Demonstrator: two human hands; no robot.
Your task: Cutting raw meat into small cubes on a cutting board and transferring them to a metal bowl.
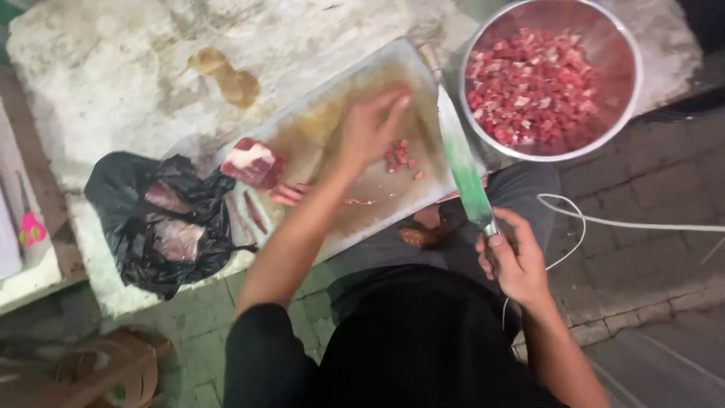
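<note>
**Meat cutting at a stone slab: hands, knife and board**

Head view. The left hand is spread flat, fingers apart, palm down on the middle of the cutting board; it grips nothing. Just beside its fingertips, toward the board's right end, lies a small cluster of diced meat. The right hand is wrapped firmly around the handle of a long knife, whose blade runs along the board's right edge and points toward the far side of the slab. The hands are well apart.

A block of raw meat, red with a pale fat layer, sits at the board's left end, with thin strips lying just beside it on the near edge. A steel bowl at the slab's far right corner holds a heap of diced meat. A black plastic bag with more meat rests at the slab's near left edge, touching the board. A white cable crosses the paving on the right.

Judgement: the meat looks soft, wet and slippery, and will yield under pressure; it is best pinned from above with flat fingers, clear of the blade. The knife is stiff and should be taken by the handle alone.
</note>
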